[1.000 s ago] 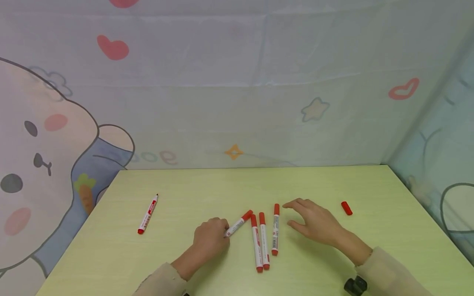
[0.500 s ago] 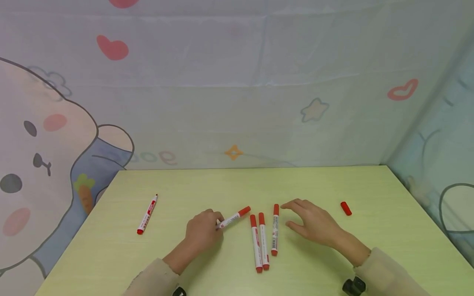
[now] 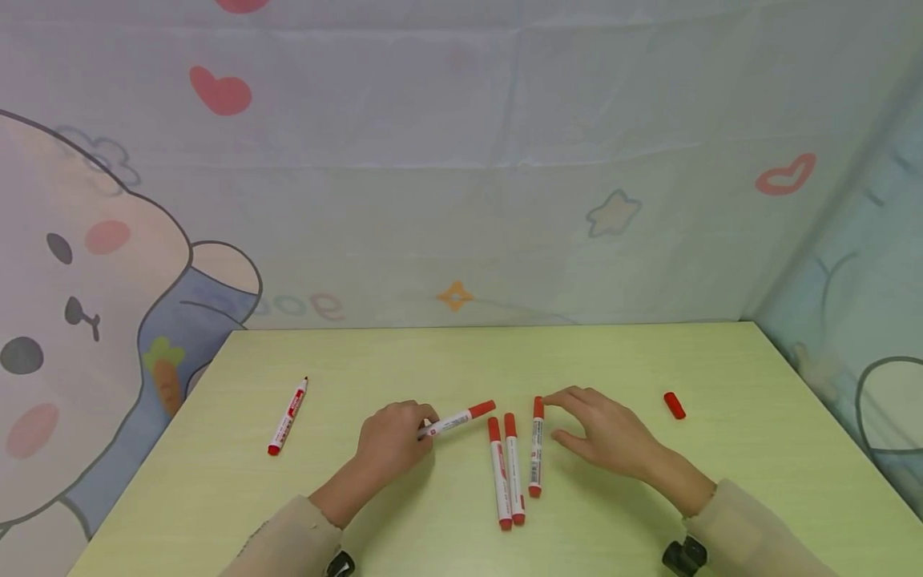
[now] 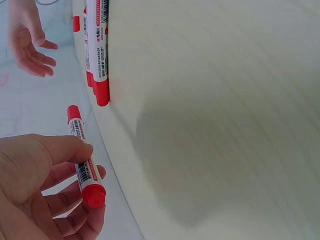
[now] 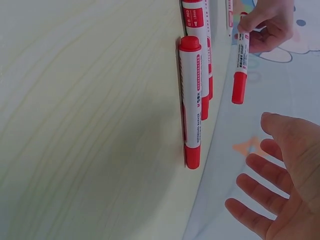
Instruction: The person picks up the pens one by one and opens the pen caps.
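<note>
My left hand [image 3: 392, 441] pinches a white whiteboard marker [image 3: 457, 421] with red ends between thumb and fingers. Its capped end points right, and in the left wrist view the marker [image 4: 85, 170] shows above the table with its red base near the fingertips. My right hand [image 3: 613, 433] hovers with relaxed, spread fingers and holds nothing. Its index fingertip overlaps the cap of the rightmost lying marker [image 3: 537, 453] in the head view. Two more capped markers, one [image 3: 501, 481] and another [image 3: 515, 477], lie side by side just left of that one.
An uncapped red marker [image 3: 288, 417] lies at the left of the pale yellow table [image 3: 389, 365], its dark tip pointing away. A loose red cap [image 3: 675, 405] lies at the right. Behind the table hangs a printed cloth [image 3: 404, 200].
My left hand has moved left and farther from me with its marker, which has turned closer to level across the view. The right hand has drifted slightly left toward the rightmost lying marker.
</note>
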`<action>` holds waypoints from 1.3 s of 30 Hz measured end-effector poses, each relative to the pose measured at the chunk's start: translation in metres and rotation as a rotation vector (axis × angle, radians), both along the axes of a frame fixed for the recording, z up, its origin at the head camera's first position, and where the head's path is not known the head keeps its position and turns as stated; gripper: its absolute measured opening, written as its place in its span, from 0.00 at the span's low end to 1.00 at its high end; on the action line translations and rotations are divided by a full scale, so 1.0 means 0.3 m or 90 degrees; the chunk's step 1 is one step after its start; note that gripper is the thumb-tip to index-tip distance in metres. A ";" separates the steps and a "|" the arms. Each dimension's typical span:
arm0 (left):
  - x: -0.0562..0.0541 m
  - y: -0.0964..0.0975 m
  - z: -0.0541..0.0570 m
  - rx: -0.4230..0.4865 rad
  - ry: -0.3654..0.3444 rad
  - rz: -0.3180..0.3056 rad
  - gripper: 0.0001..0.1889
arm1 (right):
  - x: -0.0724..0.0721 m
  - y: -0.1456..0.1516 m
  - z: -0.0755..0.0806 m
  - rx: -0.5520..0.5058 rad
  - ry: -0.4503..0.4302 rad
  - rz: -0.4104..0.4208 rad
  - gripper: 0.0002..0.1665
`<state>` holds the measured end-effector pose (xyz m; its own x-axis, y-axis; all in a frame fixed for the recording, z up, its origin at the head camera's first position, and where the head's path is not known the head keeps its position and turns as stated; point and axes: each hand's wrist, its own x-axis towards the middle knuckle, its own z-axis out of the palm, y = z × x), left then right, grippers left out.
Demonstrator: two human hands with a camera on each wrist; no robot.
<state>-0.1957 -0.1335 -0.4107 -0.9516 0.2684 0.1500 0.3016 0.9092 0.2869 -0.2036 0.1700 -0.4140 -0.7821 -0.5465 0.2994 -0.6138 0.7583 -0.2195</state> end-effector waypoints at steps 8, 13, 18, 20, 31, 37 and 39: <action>0.006 0.009 0.016 -0.004 0.031 -0.033 0.08 | 0.001 -0.013 0.006 -0.009 0.000 0.007 0.26; 0.012 0.019 0.027 -0.011 0.042 -0.050 0.08 | 0.003 -0.023 0.003 -0.001 -0.004 0.004 0.27; 0.020 0.031 0.043 -0.021 0.049 -0.068 0.08 | 0.008 -0.033 0.001 0.000 -0.015 0.002 0.27; 0.024 0.036 0.049 -0.024 0.052 -0.076 0.08 | 0.009 -0.037 0.000 -0.002 -0.020 0.003 0.27; 0.031 0.069 0.061 -0.040 0.074 -0.120 0.08 | 0.016 -0.051 -0.007 -0.002 -0.016 0.014 0.26; 0.036 0.089 0.068 -0.034 0.073 -0.139 0.08 | 0.020 -0.064 -0.008 -0.009 -0.030 0.017 0.25; 0.038 0.095 0.071 -0.035 0.071 -0.142 0.08 | 0.023 -0.067 -0.009 -0.011 -0.037 0.018 0.25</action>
